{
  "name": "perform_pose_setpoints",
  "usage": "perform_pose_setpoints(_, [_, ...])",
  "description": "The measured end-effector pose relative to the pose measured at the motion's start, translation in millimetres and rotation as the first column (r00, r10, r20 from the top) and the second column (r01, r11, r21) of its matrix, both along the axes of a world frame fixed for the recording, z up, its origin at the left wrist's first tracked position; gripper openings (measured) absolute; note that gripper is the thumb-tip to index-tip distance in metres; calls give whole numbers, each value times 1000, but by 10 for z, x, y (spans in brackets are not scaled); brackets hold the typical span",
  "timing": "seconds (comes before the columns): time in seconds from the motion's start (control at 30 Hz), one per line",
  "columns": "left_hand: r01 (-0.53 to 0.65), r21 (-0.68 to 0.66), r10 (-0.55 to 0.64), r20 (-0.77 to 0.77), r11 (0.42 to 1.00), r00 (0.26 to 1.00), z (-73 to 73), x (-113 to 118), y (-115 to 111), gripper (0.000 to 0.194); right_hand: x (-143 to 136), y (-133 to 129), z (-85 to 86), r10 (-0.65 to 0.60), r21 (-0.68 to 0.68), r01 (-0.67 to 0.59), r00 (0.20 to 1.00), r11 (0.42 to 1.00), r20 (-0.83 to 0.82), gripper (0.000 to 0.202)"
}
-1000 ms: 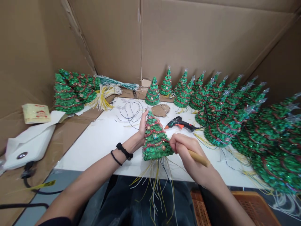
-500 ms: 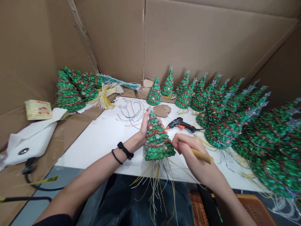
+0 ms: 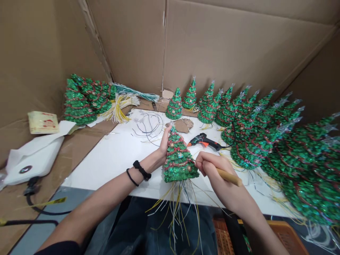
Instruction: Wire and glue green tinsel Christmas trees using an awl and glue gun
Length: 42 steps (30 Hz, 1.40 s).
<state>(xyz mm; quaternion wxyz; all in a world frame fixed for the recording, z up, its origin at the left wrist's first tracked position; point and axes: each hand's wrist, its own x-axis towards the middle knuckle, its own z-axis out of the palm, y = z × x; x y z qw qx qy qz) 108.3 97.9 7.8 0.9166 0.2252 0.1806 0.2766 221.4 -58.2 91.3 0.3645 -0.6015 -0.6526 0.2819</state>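
Note:
My left hand (image 3: 165,143) is wrapped round the upper part of a small green Christmas tree (image 3: 180,164) with red garlands and small ornaments. Yellow, white and dark wires (image 3: 176,209) hang from under its base over my lap. A wooden-handled tool (image 3: 228,177) is closed in my right hand (image 3: 214,164); its thin tip points at the tree's right side, and I cannot make out the tip's shape. Just beyond lies a black and orange hot glue gun (image 3: 203,141) on the white board (image 3: 106,156).
Several finished-looking trees (image 3: 249,141) with clear stars crowd the right side. More trees (image 3: 79,102) stand back left beside wire bundles (image 3: 122,106). A white device (image 3: 39,159) with a black cable sits at left. An orange basket (image 3: 288,235) is below right. Cardboard walls (image 3: 212,42) enclose the back.
The tree in my left hand has turned very slightly and shifted a little to the right. My right hand keeps nearly the same place against its side.

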Motion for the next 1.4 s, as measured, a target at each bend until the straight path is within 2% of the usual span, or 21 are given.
perform_pose_setpoints(0.23, [19,32,-17,-43,999,999,58,2,-29,65,8,-13,-42,-6,9,7,1000,1000,-18,25])
perform_pose_setpoints(0.43, [22,28,-21,-28,999,999,33,6,-24,64,26,0,-56,-34,3,34,999,999,-16,23])
perform_pose_setpoints(0.6, [19,9,-19,-30,1000,999,-9,0,-35,58,89,56,-61,-69,-24,68,997,997,-44,22])
perform_pose_setpoints(0.77, [-20,-28,16,-133,999,991,-46,-8,-29,47,88,89,-115,-42,-19,41,998,999,-54,22])
perform_pose_setpoints(1.03, [-55,-50,46,-176,997,983,-107,-5,11,43,65,128,-260,-26,46,32,993,998,-111,21])
perform_pose_setpoints(1.17, [-73,-53,61,-191,996,980,-63,-18,-11,43,64,122,-339,-13,103,25,994,994,-109,21])
perform_pose_setpoints(1.4, [-66,-70,50,-209,995,977,52,-27,-62,42,13,33,-424,49,267,-48,999,962,2,20])
